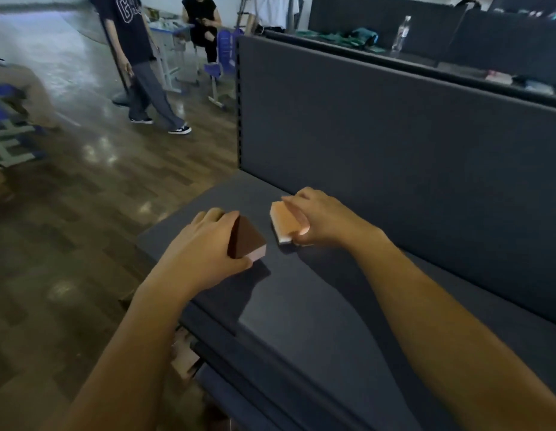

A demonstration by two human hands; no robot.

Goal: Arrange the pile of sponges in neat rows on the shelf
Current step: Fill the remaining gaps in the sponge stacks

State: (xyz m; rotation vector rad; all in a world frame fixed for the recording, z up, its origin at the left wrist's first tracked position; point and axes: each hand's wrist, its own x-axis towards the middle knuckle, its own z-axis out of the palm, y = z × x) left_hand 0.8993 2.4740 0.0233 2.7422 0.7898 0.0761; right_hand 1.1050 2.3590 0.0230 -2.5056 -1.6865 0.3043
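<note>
Head: water bottle (pixel 401 34) beyond shelf (pixel 317 306); standing person (pixel 133 35) left.

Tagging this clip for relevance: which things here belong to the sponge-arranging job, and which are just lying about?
Job: brown sponge in left hand, orange sponge in right hand, shelf.
Lying about: water bottle, blue chair.

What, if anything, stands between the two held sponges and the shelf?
Nothing visible does. The left hand grips the brown sponge, the right hand the orange sponge, and the shelf around them is bare.
</note>
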